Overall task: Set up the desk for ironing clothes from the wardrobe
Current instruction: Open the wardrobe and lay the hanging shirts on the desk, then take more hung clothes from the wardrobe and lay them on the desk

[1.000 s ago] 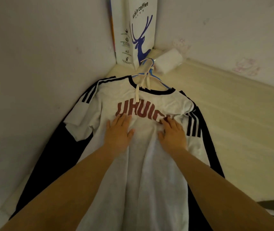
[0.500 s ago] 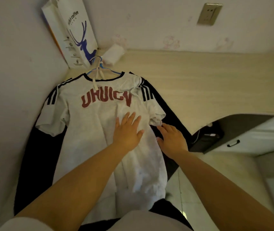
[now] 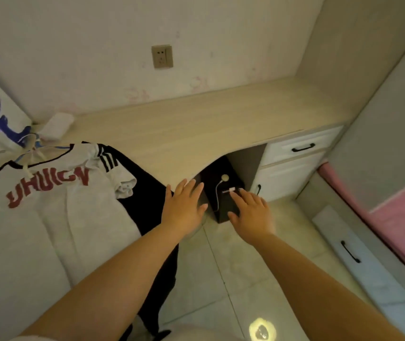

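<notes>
Pale wood desk point(image 3: 221, 124) has the white jersey point(image 3: 48, 217) laid flat w/ collar toward the wall, way off to the left of both hands, left hand point(image 3: 183, 210) closer, right hand point(image 3: 251, 215) over the floor, both spread, holding nothing.

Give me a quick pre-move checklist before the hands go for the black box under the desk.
1. Left hand free: ok, fingers spread, holding nothing.
2. Right hand free: ok, fingers spread, holding nothing, above the black box.
3. White jersey laid on the desk: ok, flat over a black garment, blue hanger still in its collar.
4. Box top clear: not ok, a white cable lies across it.
5. Wall socket free: ok, nothing plugged in.
6. Iron present: cannot tell, none in view.
</notes>
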